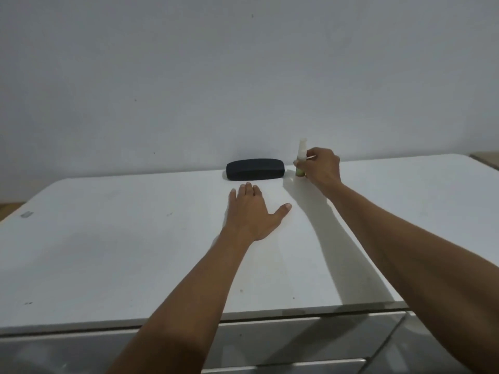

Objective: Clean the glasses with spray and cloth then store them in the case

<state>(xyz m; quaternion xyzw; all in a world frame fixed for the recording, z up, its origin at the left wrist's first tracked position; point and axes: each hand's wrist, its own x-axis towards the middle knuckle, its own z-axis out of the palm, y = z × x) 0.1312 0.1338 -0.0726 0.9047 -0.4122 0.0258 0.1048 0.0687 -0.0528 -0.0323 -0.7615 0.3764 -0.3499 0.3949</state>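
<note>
On the flat white tabletop [108,252], the left hand [249,211] lay palm down with fingers straight and thumb spread, holding nothing, fingertips just short of the case. The black oblong hard-shell glasses case [255,170] sat closed near the wall, between the left hand and the bottle. Glasses and cloth were not visible; probably inside the case, can't confirm. Case looked rigid and light, likely a hinged clamshell: best steadied on the base and opened from the long front edge. To its right stood the small upright spray bottle with clear cap and greenish liquid [300,160], just beside the case. The right hand [322,166] had fingers curled round the bottle body. Bottle looked light, smooth plastic, tippy; grip mid-body, not the cap.
</note>
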